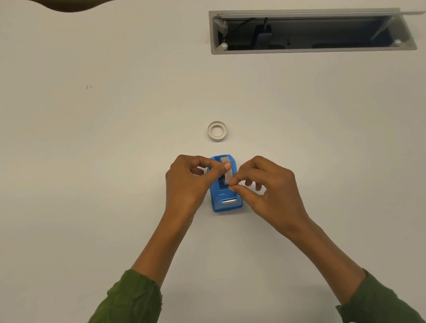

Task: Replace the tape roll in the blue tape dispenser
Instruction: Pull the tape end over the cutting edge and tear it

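Note:
The blue tape dispenser [225,195] stands on the white table, its metal cutter toward me. A tape roll [224,159] sits in its cradle. My left hand [187,183] rests against the dispenser's left side, with the thumb pressing on top of the roll. My right hand [267,189] pinches the free end of the tape [228,177] between thumb and forefinger, just above the middle of the dispenser. A second, whitish tape ring [217,130] lies flat on the table a little beyond the dispenser.
An open cable hatch [308,30] with a grey frame is set into the table at the far right. The table's far edge [78,9] curves along the top. Green sleeves cover both forearms.

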Demonstrator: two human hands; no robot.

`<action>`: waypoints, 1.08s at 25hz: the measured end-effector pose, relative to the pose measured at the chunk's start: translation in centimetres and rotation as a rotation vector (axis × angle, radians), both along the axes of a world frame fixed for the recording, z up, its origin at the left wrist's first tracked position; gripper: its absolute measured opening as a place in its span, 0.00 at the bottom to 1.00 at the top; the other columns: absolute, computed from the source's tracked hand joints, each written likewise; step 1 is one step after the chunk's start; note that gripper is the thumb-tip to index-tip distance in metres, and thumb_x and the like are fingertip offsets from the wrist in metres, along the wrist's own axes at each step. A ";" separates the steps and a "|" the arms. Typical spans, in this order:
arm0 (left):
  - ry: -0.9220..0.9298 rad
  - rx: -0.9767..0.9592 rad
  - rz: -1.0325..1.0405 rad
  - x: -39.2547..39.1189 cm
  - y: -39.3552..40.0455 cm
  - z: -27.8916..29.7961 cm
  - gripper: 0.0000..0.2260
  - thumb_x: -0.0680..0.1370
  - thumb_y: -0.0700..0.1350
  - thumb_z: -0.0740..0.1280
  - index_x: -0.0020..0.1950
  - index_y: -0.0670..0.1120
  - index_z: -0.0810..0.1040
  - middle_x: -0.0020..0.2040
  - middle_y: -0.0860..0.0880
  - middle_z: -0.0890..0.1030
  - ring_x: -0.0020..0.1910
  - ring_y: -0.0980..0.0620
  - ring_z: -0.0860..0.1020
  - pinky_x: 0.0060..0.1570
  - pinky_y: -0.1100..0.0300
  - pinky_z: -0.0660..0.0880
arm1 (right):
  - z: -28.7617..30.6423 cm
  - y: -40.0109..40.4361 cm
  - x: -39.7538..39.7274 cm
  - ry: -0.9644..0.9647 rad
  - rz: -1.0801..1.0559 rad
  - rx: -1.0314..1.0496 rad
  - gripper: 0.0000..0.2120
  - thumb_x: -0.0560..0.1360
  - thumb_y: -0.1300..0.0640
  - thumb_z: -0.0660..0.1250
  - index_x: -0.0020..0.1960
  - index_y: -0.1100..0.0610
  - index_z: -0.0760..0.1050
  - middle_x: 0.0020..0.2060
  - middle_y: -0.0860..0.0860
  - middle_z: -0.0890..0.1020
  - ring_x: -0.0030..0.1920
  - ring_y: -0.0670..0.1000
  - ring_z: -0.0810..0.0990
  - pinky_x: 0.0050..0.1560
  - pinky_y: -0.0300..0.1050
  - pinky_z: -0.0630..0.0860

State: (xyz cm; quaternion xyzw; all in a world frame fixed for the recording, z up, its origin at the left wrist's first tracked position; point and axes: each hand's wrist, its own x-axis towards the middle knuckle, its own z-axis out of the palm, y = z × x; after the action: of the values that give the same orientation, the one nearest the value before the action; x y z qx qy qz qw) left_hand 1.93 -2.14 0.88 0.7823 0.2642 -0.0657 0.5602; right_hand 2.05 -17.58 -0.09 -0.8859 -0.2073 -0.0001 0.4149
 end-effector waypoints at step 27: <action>-0.284 0.340 -0.648 -2.0 1.4 -3.0 0.43 0.64 0.55 0.75 0.70 0.64 0.50 0.71 0.53 0.61 0.68 0.56 0.60 0.61 0.61 0.56 | 0.4 0.4 -1.4 -0.218 -0.105 -0.054 0.16 0.68 0.60 0.72 0.39 0.50 0.63 0.33 0.53 0.80 0.36 0.54 0.69 0.43 0.34 0.61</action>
State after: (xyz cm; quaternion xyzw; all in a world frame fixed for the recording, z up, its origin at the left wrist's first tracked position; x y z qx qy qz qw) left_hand -0.05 -0.78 -2.15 0.9081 -0.0693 -0.0856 0.4040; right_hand 0.67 -17.22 0.30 -0.9012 -0.2044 -0.1126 0.3652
